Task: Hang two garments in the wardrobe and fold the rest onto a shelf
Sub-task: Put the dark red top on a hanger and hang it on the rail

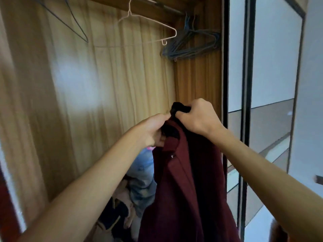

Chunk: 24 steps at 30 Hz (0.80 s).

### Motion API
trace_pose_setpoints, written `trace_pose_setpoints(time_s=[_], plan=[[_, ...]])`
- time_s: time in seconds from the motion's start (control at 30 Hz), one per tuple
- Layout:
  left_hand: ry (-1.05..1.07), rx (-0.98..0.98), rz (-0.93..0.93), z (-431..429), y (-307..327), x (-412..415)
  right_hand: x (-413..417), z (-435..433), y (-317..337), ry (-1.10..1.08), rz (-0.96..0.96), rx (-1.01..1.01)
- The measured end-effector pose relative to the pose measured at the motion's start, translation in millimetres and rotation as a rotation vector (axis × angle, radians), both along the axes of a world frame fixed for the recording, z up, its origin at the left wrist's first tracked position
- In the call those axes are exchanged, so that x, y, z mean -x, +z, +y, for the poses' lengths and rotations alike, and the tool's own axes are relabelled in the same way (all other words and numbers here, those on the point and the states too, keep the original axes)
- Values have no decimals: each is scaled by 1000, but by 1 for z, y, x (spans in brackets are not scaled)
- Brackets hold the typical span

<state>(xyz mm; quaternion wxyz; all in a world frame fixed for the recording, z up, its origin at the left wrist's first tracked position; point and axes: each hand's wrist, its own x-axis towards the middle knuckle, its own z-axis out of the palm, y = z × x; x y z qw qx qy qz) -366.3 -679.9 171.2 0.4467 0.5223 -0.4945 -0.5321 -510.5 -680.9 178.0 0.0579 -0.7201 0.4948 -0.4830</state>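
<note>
left grip [153, 132] and right grip [196, 118] both clench the dark collar of the maroon jacket [188, 180], held up at the wardrobe's [104, 84] right side. hanging seems in hand; next it needs the white hanger [157, 23] above, slipped into the shoulders.

both hands [153, 130] raised, fingers curled

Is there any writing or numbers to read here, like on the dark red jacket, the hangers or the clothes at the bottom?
None: no word, number, brand or sign can be read.
dark red jacket: no label shows.
white hanger and blue hangers: plain wire, no marks.
heap of clothes below: blurred; any print there is unreadable.
</note>
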Motion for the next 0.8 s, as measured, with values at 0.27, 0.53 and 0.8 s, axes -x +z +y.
trace_pose_setpoints(time_s=[0.27,0.53,0.8], plan=[[205,58,-197,-32,51,-12,-24,-61,28,368,-7,71],[496,253,-15,-73,67,-50,-59,-102,52,647,3,-3],[640,381,-32,-101,101,-111,-98,-142,99,784,45,-60]])
